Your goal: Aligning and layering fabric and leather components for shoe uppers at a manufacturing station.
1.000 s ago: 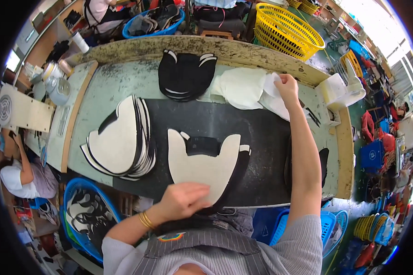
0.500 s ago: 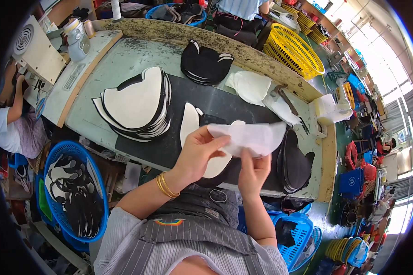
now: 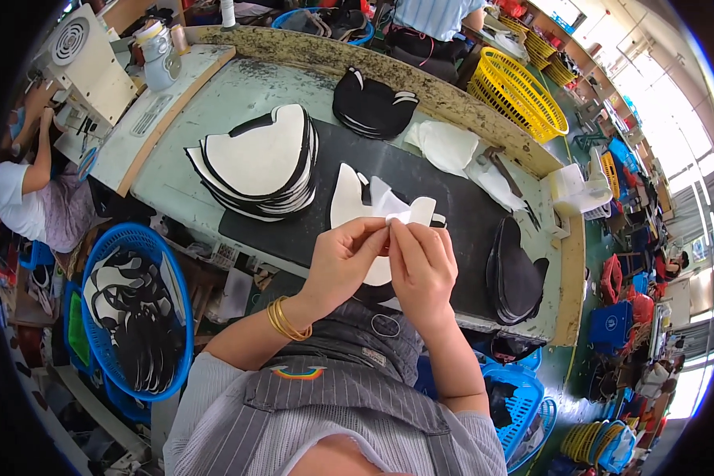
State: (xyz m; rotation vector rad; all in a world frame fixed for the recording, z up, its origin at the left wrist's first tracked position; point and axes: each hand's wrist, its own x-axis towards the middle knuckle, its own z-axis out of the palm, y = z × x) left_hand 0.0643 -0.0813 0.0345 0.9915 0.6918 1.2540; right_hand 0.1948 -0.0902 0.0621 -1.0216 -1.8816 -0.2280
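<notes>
My left hand [image 3: 343, 258] and my right hand [image 3: 422, 270] meet above the table, fingertips pinched on a thin white curved sheet [image 3: 385, 200]. The sheet looks folded or bunched between them, and much of it is hidden by my fingers. Beneath the hands lies a white and black shoe-upper-like piece [image 3: 347, 194], partly covered. On the left rests a stack of similar white pieces with black edges [image 3: 258, 159]. Black curved pieces [image 3: 516, 270] are stacked to the right of my right hand.
Another black stack [image 3: 373, 107] sits by the back ledge. White sheets [image 3: 444, 147], a hammer [image 3: 501, 170] and dark tweezers-like tool [image 3: 533, 216] lie at the right. A blue basket of cut pieces [image 3: 139, 317] stands lower left, and a yellow basket [image 3: 516, 95] behind the ledge.
Both hands have come together at the fingertips. The white sheet, spread out between them before, is now gathered or folded. The whole view has shifted slightly.
</notes>
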